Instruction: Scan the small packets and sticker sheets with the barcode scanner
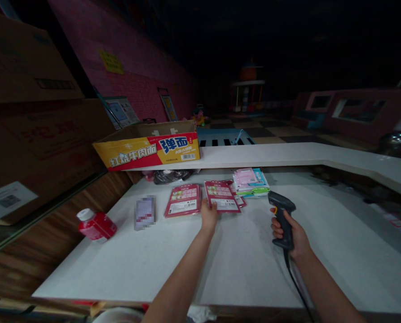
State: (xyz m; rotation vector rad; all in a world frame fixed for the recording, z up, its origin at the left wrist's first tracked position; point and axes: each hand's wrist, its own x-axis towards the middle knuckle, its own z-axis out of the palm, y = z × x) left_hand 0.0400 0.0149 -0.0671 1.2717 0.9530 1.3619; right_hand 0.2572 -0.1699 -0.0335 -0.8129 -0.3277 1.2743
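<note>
My right hand [296, 235] is wrapped round the handle of a dark barcode scanner [284, 220], whose cord hangs down toward me. My left hand [209, 215] grips the lower left corner of a flat red packet [222, 195] with a printed label. Left of that hand lies a stack of similar red packets [183, 199] on the white table [146, 264]. More red packaging shows partly from under the held packet's right side. Just behind it is a pile of pink, blue and green packets [250, 181].
A red bottle with a white cap [97, 225] lies tilted at the left, near a blurred card-like item [145, 212]. On the raised white shelf [261, 154] stands an open yellow and red carton [149, 148]. Large brown boxes [41, 148] are stacked far left.
</note>
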